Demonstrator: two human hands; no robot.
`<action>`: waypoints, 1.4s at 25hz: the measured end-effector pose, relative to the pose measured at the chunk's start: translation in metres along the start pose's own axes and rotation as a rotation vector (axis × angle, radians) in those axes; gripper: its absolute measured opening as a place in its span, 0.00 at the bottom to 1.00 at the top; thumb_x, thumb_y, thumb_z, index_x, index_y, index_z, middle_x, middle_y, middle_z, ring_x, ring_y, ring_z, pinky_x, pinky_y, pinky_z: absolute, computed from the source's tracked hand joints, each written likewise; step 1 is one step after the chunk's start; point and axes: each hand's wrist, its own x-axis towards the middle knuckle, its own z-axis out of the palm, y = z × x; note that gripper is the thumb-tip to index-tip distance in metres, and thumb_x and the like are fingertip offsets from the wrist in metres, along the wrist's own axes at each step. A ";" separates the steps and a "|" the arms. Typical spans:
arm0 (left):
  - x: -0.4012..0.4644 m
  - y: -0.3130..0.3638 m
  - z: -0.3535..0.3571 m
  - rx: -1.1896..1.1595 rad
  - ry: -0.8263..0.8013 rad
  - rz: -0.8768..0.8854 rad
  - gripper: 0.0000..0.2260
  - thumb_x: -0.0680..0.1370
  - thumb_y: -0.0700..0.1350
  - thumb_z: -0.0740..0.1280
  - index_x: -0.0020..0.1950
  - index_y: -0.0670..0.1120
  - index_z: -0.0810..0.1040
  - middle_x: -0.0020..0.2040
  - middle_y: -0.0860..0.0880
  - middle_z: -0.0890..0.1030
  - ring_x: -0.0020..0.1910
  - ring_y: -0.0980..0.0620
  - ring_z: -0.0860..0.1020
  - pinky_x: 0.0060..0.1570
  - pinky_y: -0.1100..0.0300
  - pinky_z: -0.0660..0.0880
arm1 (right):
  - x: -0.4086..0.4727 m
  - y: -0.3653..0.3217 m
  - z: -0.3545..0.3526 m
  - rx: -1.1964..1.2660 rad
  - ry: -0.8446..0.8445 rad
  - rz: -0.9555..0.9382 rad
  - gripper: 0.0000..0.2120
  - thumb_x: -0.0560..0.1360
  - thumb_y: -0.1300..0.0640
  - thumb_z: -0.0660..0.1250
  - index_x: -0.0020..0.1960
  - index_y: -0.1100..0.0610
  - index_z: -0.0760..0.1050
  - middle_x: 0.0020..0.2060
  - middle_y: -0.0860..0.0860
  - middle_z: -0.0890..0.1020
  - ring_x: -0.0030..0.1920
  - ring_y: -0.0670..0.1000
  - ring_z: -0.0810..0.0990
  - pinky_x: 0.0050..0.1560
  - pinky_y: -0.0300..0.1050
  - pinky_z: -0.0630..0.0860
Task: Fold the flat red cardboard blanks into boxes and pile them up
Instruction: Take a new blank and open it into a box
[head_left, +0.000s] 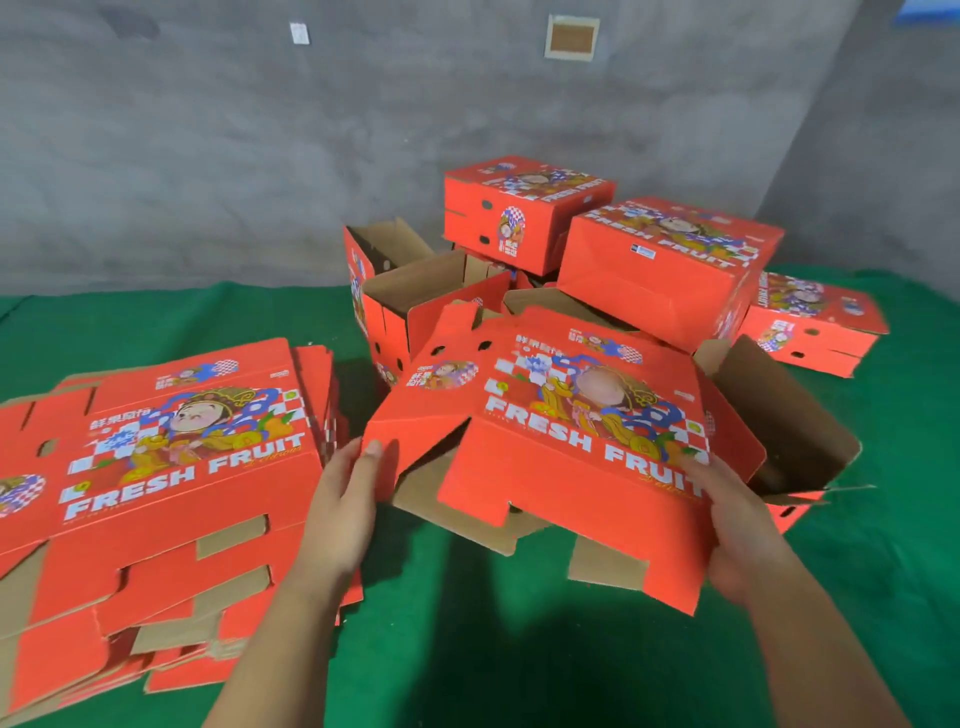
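A red "FRESH FRUIT" cardboard blank (561, 415) is held up in front of me, partly bent, its side flaps hanging down and brown inside showing below. My left hand (345, 499) grips its left flap, thumb on the red face. My right hand (737, 530) holds the right front edge, thumb on top near the printed letters. A stack of flat red blanks (171, 483) lies on the left. Folded red boxes (665, 270) are piled at the back.
Green cloth (493, 639) covers the work surface. Two open, half-folded boxes (415, 301) stand behind the held blank, and another open one (779, 421) lies to the right. A folded box (815, 322) sits far right. A grey concrete wall (260, 156) rises behind.
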 end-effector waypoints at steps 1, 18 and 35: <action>-0.004 -0.003 0.003 0.001 -0.039 -0.016 0.20 0.74 0.72 0.59 0.56 0.65 0.83 0.52 0.64 0.85 0.52 0.68 0.80 0.57 0.58 0.74 | -0.003 0.001 0.007 -0.055 -0.062 -0.026 0.15 0.81 0.56 0.68 0.66 0.45 0.79 0.57 0.52 0.87 0.53 0.54 0.88 0.50 0.59 0.85; -0.043 0.034 0.026 -0.156 -0.234 0.127 0.38 0.74 0.57 0.72 0.79 0.72 0.55 0.72 0.67 0.69 0.59 0.75 0.75 0.54 0.73 0.72 | -0.035 0.002 0.053 -0.312 -0.046 0.084 0.23 0.80 0.32 0.59 0.66 0.45 0.75 0.49 0.49 0.88 0.46 0.52 0.89 0.39 0.48 0.83; -0.053 0.040 0.059 -0.023 -0.546 0.309 0.64 0.65 0.62 0.84 0.79 0.71 0.34 0.83 0.65 0.44 0.83 0.61 0.50 0.80 0.44 0.58 | -0.046 0.003 0.064 -0.557 -0.118 0.157 0.33 0.76 0.24 0.56 0.65 0.47 0.77 0.46 0.50 0.89 0.41 0.55 0.89 0.40 0.47 0.85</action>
